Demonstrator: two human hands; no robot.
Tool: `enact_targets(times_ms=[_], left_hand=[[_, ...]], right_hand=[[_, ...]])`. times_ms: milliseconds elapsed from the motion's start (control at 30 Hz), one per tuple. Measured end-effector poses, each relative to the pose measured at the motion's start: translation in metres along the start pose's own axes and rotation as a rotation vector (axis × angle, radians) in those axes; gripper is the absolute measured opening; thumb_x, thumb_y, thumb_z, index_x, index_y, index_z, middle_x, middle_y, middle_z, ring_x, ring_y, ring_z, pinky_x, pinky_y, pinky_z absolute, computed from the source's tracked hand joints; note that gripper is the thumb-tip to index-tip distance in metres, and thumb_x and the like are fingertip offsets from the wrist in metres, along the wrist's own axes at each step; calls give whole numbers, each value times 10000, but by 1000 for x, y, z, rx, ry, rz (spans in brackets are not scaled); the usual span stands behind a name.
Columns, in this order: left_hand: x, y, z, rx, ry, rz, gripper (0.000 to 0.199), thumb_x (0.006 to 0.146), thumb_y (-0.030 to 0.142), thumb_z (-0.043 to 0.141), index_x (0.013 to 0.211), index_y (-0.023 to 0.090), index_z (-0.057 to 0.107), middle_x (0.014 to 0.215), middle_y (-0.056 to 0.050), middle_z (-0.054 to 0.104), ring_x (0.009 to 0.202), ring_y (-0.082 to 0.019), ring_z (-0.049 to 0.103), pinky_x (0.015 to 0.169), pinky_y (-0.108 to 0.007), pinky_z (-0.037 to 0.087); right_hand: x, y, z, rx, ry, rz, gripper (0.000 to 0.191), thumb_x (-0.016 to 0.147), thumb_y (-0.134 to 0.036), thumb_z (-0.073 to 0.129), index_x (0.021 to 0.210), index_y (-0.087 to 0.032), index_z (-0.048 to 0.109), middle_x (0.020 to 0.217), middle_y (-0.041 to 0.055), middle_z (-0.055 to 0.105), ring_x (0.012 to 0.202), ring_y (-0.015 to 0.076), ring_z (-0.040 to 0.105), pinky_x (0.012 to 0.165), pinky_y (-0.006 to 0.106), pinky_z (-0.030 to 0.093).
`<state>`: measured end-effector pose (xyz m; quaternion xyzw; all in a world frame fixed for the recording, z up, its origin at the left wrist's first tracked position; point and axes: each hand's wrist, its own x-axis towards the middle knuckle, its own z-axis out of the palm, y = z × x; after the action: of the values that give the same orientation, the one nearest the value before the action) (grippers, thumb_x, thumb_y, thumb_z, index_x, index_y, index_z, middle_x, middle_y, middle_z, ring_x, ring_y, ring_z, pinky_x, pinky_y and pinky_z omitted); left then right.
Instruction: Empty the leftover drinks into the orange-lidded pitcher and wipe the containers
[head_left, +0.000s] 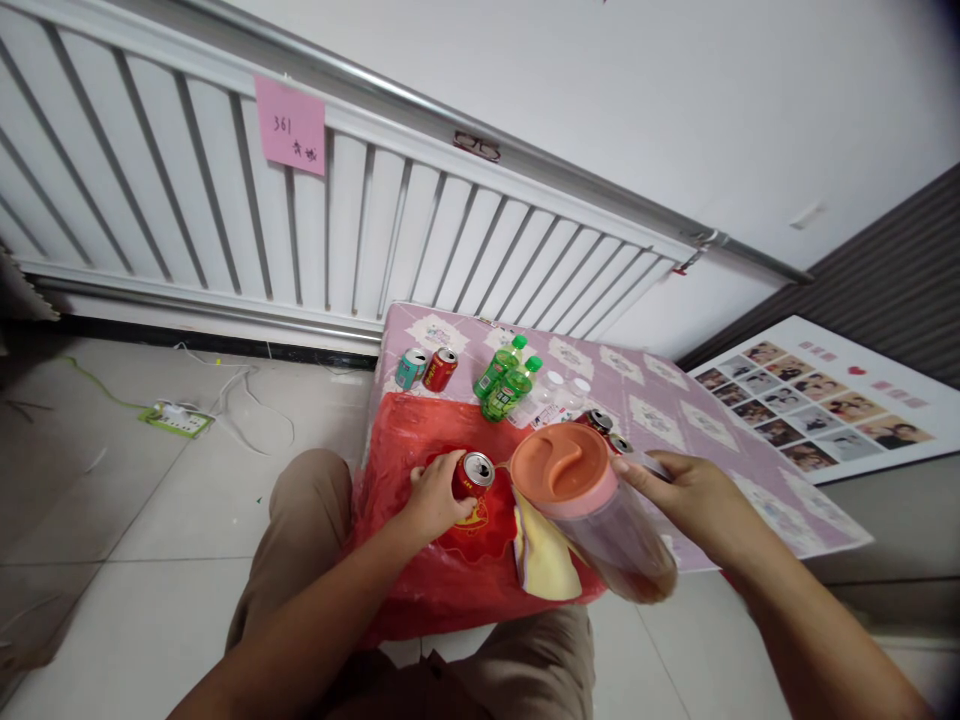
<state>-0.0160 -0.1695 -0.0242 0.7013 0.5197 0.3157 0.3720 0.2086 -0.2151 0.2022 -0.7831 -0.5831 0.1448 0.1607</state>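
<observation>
Pitcher (pixel 619 535), tilted in the right hand (pixel 694 495), points its lid (pixel 556 462) toward the red can (pixel 475 475) gripped by the left hand (pixel 435 495) over the desk (pixel 401 440); pouring seems in hand, calling next for steady aim.

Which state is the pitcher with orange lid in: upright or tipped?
Tipped: the right hand holds the pitcher slanted, its orange lid toward the red can, its base away.

Pink note (pixel 291 126) on white radiator (pixel 349 215); green power strip (pixel 177 421) on tiled floor (pixel 172 515); photo board (pixel 821 400) at right.
</observation>
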Motion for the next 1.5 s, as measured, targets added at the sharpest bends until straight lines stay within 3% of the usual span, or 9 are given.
enact_targets(times_ms=[200, 567, 1500], left_hand=[[-1, 0, -1, 6, -6, 1, 732, 716, 219, 755, 1378, 241, 442, 1434, -113, 552, 1337, -294, 498, 1128, -504, 319], [-1, 1, -1, -4, -1, -4, 734, 708, 223, 768, 1370, 248, 452, 1413, -106, 566, 1319, -303, 516, 1127, -508, 322], [-1, 3, -3, -1, -13, -11, 728, 712, 214, 759, 1369, 238, 447, 1422, -111, 562, 1326, -289, 508, 1122, -511, 317]], right_hand=[[0, 2, -1, -14, -3, -4, 572, 627, -776, 596, 563, -209, 632, 532, 1, 587, 520, 165, 524, 495, 280, 391], [1, 4, -1, -4, -10, -17, 573, 648, -766, 610, 662, -203, 709, 605, 11, 652, 579, 195, 576, 533, 293, 424], [0, -5, -6, -40, 0, -43, 615, 631, -824, 580, 529, -218, 606, 515, 1, 572, 504, 165, 516, 472, 281, 375]])
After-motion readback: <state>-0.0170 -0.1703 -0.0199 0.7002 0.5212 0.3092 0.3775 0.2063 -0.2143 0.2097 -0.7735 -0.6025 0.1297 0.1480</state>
